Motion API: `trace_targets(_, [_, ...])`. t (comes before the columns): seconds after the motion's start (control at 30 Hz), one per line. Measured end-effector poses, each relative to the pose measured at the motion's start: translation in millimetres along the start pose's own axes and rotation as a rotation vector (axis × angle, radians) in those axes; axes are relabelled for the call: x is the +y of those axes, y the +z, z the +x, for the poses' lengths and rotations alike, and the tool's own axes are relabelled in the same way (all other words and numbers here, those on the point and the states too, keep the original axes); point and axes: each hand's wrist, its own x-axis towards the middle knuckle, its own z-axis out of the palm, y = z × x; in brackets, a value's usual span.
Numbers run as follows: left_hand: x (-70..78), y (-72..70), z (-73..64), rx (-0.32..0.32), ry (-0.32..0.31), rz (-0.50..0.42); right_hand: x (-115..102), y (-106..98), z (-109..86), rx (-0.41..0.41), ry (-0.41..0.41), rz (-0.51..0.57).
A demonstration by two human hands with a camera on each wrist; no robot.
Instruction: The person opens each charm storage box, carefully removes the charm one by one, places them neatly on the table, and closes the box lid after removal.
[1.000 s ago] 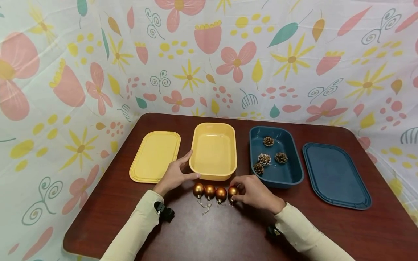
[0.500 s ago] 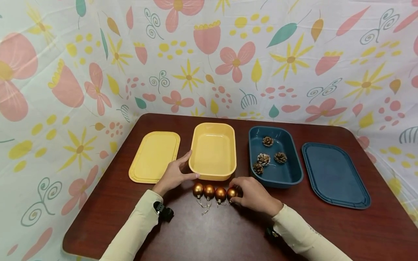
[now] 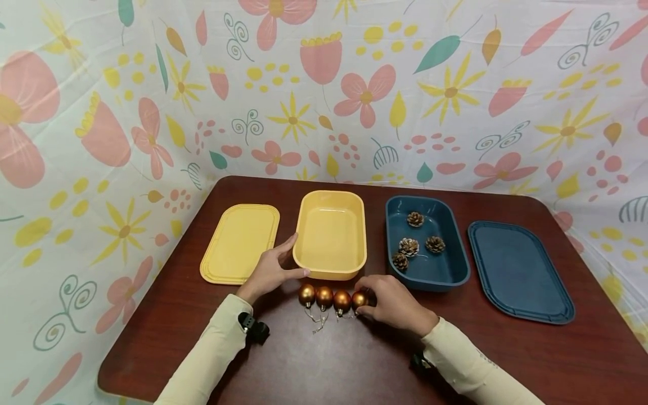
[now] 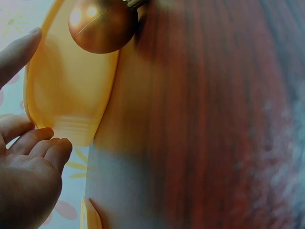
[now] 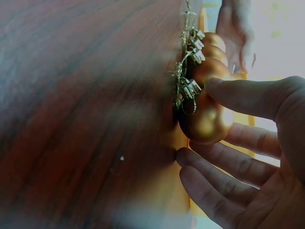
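Fingers of your right grip [image 3: 392, 301] hide the right side of the end bauble [image 3: 360, 300], the rightmost of four copper-gold ones set side by side on the counter [image 3: 324, 371], and your head view barely shows its cap. Your right wrist view brings out that metal cap [image 5: 191, 88] and the glittery cord [image 5: 179, 81], while the other three baubles [image 3: 324, 296] overlap behind and blur. Your left wrist view catches just one bauble, cut off at the top edge, with the yellow box [image 3: 330, 230] cropped too. Your right grip is drawn in on the end bauble, thumb near the cap and index finger round the opposite side, the lower fingers fanned loosely. Your left grip [image 3: 270, 273] is spread wide around the yellow box's near left corner, thumb along the near side, index finger up the left; how many fingertips actually touch the wall is hard to judge. Both your cream sleeves [image 3: 202, 351] run out of the bottom edge. Beyond your right grip, four pinecones [image 3: 435, 244] lie in the blue box [image 3: 435, 286], with the blue lid [image 3: 521, 273] to its right; the yellow lid [image 3: 240, 243] lies left of the yellow box.
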Motion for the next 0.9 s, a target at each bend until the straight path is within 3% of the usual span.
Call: trace_targets(0.9, [0.5,1.1,-0.9,0.004,0.006,0.017,-0.9,-0.5,-2.1,0.006,0.002,-0.004])
